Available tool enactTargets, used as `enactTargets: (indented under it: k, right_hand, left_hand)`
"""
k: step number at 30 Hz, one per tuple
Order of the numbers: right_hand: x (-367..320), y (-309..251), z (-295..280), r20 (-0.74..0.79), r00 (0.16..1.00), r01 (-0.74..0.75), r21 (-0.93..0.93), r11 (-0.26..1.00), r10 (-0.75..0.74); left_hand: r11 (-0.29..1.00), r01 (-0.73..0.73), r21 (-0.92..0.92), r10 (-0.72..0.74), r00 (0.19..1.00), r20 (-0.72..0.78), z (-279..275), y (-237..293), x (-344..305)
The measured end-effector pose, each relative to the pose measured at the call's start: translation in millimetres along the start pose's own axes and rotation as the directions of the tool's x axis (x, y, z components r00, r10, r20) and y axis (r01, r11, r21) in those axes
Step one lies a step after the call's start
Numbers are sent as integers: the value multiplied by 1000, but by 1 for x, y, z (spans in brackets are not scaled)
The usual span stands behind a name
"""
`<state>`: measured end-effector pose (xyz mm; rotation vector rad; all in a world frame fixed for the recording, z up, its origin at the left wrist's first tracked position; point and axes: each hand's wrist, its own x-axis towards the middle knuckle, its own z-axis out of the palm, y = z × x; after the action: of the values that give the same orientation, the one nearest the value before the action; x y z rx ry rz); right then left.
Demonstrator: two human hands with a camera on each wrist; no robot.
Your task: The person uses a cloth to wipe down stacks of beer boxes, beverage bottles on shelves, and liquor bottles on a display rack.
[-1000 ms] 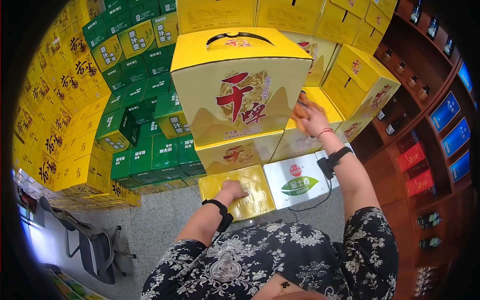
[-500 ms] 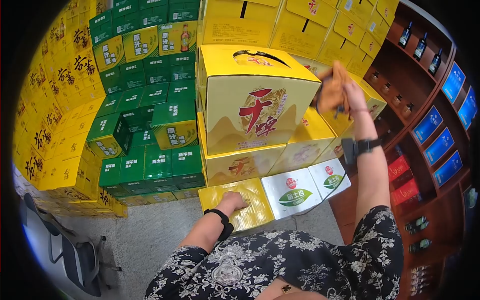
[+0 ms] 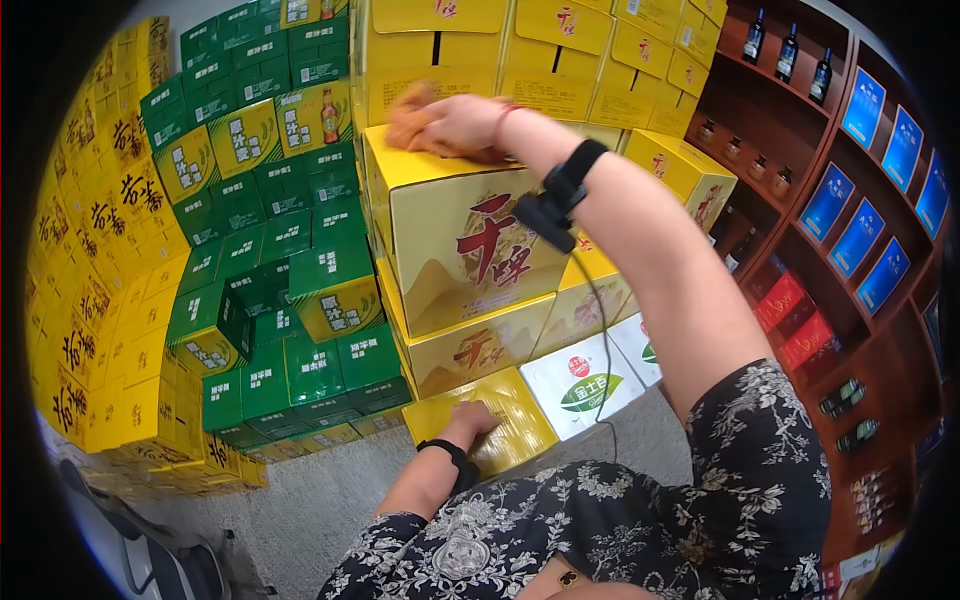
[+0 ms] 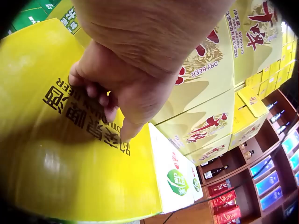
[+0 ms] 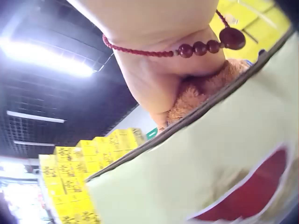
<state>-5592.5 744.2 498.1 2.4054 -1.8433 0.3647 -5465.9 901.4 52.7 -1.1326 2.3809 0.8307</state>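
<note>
An orange-brown fluffy cloth lies on top of the tall yellow and cream box, and my right hand grips it near the box's back left part. In the right wrist view the cloth bunches under my right hand, behind the box's top edge. My left hand rests on a lower yellow box. Seen from the left wrist, my left hand touches that box's printed top, with its fingers bent under the palm.
White boxes with a green leaf stand right of the lower yellow box. Green boxes are stacked at the left, more yellow boxes behind. Wooden shelves with bottles line the right. A black cable hangs from my right wrist.
My right hand has carried the cloth from the tall box's right side up and left onto its top. My left hand has stayed on the lower yellow box. The head view has shifted.
</note>
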Motion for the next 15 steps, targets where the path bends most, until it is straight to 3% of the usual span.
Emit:
enactTargets:
  k: [2,5,7,8,9,10,11,12,14,15]
  right_hand:
    - [-23,-52,-4,-80,994,82,70,994,-76]
    - [-28,-40,-6,-132,987,104,78,991,-93]
    - [-45,-28,-19,-121,950,264,-171,949,-286]
    - [-51,-16,-31,-50,980,180,-215,960,-195]
    - [-55,1,-38,15,1000,6,-308,951,-2]
    - [-64,25,-46,-9,999,-39,-390,920,38]
    - [-69,66,-42,-86,990,64,-442,895,-113]
    - [-81,64,-55,64,984,-129,-370,920,164]
    - [-85,80,-58,46,941,-331,-80,940,335]
    - [-83,79,-58,104,874,-478,12,878,474]
  left_hand:
    - [1000,-5,10,5,1000,-15,-1,0,0]
    - [999,-30,22,31,998,-49,8,-7,4]
    - [998,-54,13,55,996,-76,14,-11,13]
    - [999,-49,9,50,994,-102,19,-14,18]
    - [999,-43,1,43,991,-125,24,-14,20]
    - [999,-43,-3,42,991,-124,19,-12,13]
    - [999,-23,-35,21,998,-56,7,-6,1]
    - [998,-3,-65,4,1000,9,-2,-1,-6]
    - [999,-13,-47,11,1000,-28,-4,3,-9]
    - [999,-19,-27,18,998,-53,-3,4,-10]
